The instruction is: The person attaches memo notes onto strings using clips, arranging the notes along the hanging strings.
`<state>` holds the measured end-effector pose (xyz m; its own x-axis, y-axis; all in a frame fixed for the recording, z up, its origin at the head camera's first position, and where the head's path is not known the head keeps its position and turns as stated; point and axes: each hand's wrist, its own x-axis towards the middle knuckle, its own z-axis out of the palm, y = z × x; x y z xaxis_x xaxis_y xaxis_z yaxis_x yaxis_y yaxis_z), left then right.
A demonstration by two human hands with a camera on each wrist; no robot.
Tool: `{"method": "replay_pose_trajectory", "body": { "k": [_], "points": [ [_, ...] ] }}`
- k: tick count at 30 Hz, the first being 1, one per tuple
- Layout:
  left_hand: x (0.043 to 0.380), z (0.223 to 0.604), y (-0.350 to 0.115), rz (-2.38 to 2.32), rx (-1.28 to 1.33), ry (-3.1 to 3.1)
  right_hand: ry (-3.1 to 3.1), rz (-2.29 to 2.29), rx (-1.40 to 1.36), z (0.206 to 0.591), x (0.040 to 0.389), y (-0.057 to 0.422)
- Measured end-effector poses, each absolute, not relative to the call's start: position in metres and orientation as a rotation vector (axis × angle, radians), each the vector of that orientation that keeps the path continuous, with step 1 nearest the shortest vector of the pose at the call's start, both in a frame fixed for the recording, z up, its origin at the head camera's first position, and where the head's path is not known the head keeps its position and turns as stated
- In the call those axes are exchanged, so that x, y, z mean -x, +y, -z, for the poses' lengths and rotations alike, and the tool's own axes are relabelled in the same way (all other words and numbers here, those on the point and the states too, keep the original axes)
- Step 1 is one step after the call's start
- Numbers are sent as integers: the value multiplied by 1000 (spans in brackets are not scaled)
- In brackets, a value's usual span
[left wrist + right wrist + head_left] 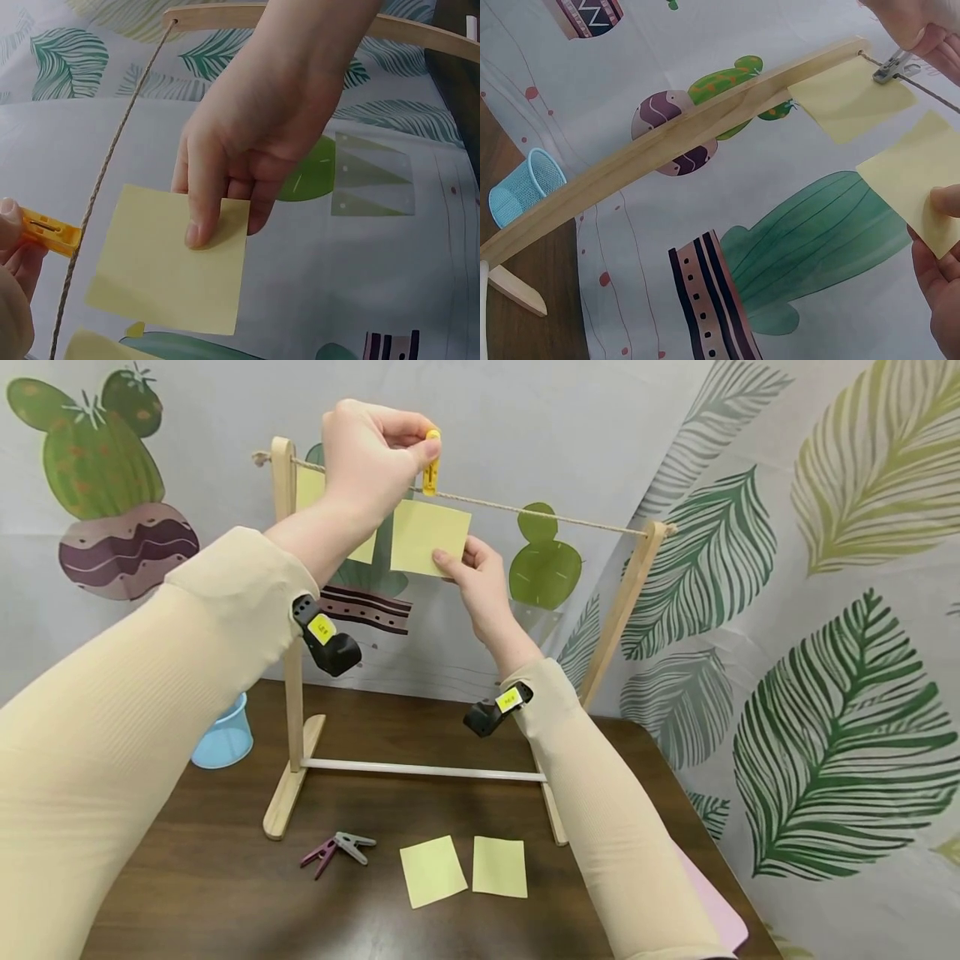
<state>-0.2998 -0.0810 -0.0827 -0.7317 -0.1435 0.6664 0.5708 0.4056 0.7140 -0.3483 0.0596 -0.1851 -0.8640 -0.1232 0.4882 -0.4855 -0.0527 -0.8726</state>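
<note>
My left hand pinches a yellow clothespin at the rope. In the left wrist view, the tip of the clothespin meets the rope; whether it clips round it I cannot tell. Just below, my right hand holds a yellow sticky note by its lower right corner, thumb in front. The note's top edge sits slightly below the rope in the head view. Further left, another yellow note hangs from the rope under a grey clothespin, partly hidden by my left arm in the head view.
A wooden stand with a white crossbar carries the rope. On the brown table lie a purple clothespin, a grey clothespin and two yellow notes. A blue mesh basket stands left; a pink edge shows right.
</note>
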Motion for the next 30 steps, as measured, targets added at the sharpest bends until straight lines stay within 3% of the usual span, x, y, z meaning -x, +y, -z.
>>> {"method": "replay_pose_trajectory", "body": {
  "k": [30],
  "points": [
    [300,88,-78,1371,227,-2141,-1945,-2005,-685,177,345,61]
  ]
}}
